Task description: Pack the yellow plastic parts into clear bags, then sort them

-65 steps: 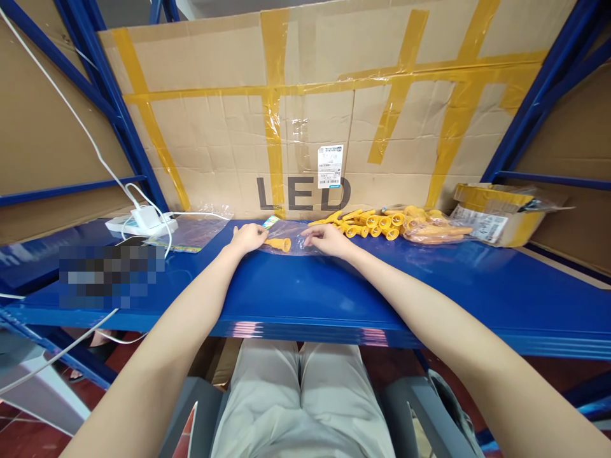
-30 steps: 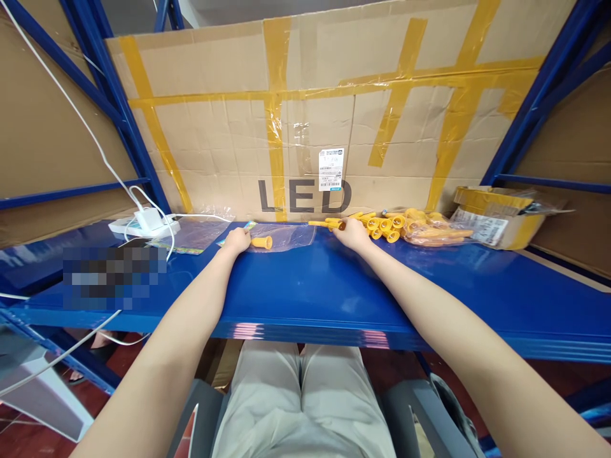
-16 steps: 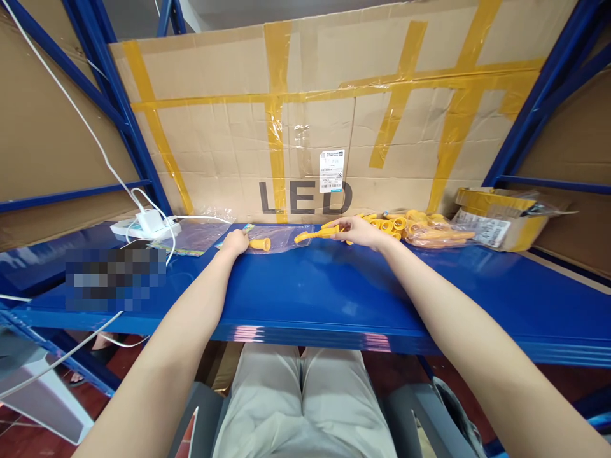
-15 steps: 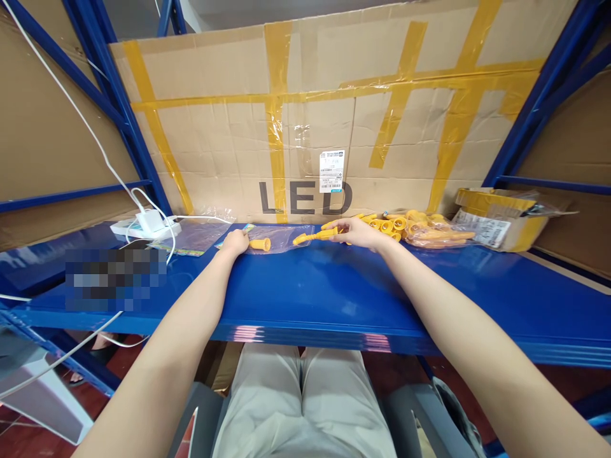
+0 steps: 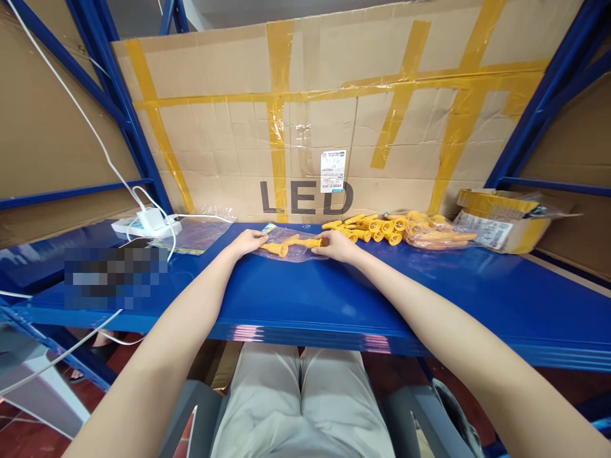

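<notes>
Blue shelf (image 5: pixel 296 299): between two hands (image 5: pixel 249 242) (image 5: pixel 337 246), one bag (image 5: pixel 303 256), two yellow pieces (image 5: pixel 275 249) (image 5: pixel 305 243)

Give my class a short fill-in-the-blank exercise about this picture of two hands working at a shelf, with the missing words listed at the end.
1. The left hand grips a plastic bag above a shelf coloured ____.
2. The right hand holds a flared piece coloured ____.
3. The pile of similar pieces lies nearer the ____ hand.
4. Big black letters on the cardboard spell ____.
Missing words: blue; yellow; right; LED.
</notes>
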The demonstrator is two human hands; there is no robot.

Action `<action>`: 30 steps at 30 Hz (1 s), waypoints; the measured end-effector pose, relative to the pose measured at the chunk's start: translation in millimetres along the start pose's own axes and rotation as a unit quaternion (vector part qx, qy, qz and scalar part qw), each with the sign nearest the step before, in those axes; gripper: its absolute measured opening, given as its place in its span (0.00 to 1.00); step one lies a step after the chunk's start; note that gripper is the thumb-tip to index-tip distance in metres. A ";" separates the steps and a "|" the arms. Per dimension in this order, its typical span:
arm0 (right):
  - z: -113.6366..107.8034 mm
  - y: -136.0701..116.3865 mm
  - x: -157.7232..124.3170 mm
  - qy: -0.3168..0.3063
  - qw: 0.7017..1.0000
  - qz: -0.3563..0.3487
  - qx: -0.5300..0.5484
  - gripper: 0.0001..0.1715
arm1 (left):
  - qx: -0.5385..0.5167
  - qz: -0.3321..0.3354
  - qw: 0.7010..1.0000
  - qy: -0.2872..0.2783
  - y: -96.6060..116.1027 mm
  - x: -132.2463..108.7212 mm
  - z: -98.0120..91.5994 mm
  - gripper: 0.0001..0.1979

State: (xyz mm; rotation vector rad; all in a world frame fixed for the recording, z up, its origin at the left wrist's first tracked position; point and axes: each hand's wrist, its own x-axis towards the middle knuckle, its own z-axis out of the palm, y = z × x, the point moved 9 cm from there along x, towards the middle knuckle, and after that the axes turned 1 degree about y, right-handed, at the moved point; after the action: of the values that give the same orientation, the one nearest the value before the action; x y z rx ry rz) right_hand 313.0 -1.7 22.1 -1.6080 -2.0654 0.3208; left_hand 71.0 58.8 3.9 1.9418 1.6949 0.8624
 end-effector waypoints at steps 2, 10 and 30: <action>5.4 -0.4 -0.5 -0.034 0.999 -0.011 -0.001 0.27 | -0.048 -0.017 0.999 -0.004 0.9 -2.0 1.9 0.16; 4.7 -1.0 4.8 0.002 0.998 -0.060 0.019 0.23 | -0.180 -0.039 0.974 -0.129 19.1 -11.0 29.3 0.21; 0.8 1.5 4.7 0.036 0.991 -0.037 0.123 0.11 | -0.202 -0.086 0.974 -0.051 18.4 -14.8 14.8 0.24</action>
State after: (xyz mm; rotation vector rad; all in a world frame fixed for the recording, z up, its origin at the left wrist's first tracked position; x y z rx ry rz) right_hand 313.0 3.3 21.8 -1.3732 -1.9407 0.4654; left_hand 93.6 42.4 3.0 1.5187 1.4664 0.9374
